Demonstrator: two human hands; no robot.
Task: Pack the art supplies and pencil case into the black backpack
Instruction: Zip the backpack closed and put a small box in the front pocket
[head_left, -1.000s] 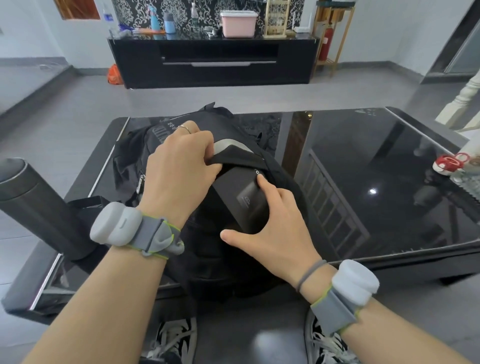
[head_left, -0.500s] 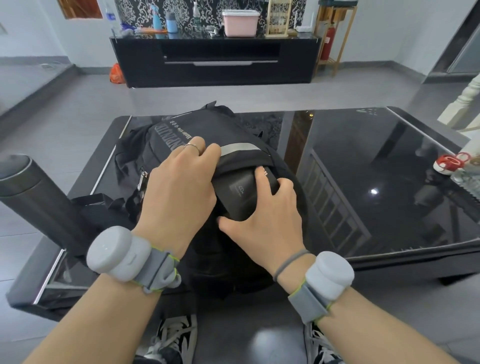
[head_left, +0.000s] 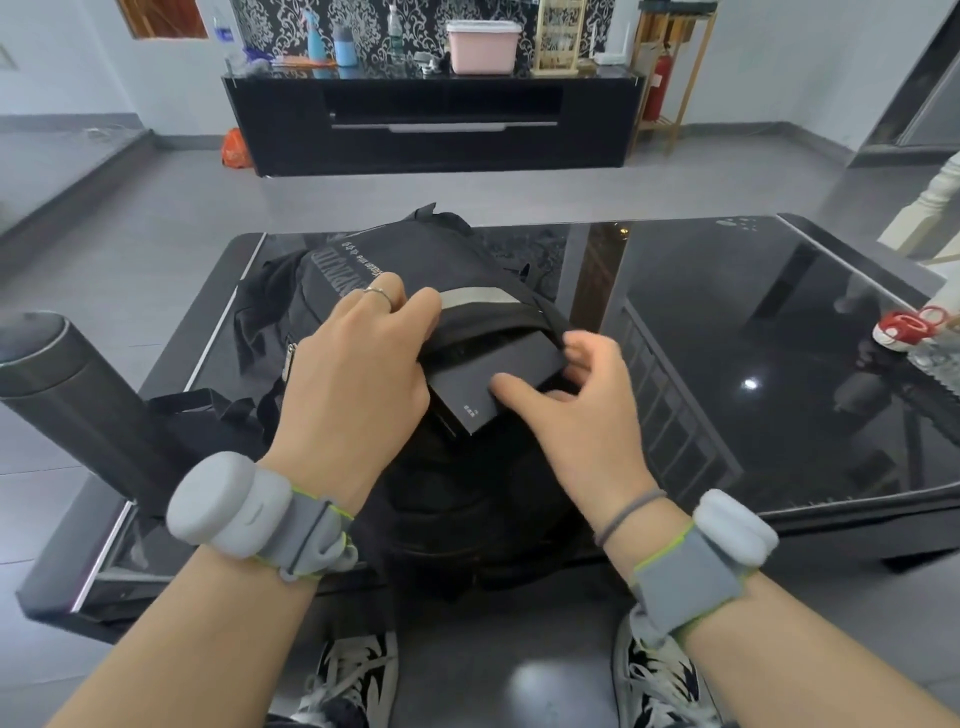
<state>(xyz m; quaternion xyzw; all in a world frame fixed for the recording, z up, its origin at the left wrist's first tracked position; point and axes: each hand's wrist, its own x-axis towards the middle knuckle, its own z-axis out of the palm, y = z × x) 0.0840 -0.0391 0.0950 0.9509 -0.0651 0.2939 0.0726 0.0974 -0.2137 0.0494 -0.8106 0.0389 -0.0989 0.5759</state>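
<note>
The backpack (head_left: 415, 260) opening is gripped by the left hand (head_left: 358, 374); a black box (head_left: 462, 387), partly inside, is pinched by the right hand (head_left: 587, 415).

Dark flask (head_left: 78, 400) at table's (head_left: 779, 322) left edge; pink box (head_left: 483, 49) behind

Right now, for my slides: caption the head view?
Left hand grips the black backpack flap; right hand holds a black box at its opening.

I'm counting one black backpack (head_left: 415, 262), one flat black case (head_left: 467, 400), one dark steel flask (head_left: 78, 395), two grey wrist sensors (head_left: 228, 512), two sneakers (head_left: 358, 670), one glass table (head_left: 779, 338).
</note>
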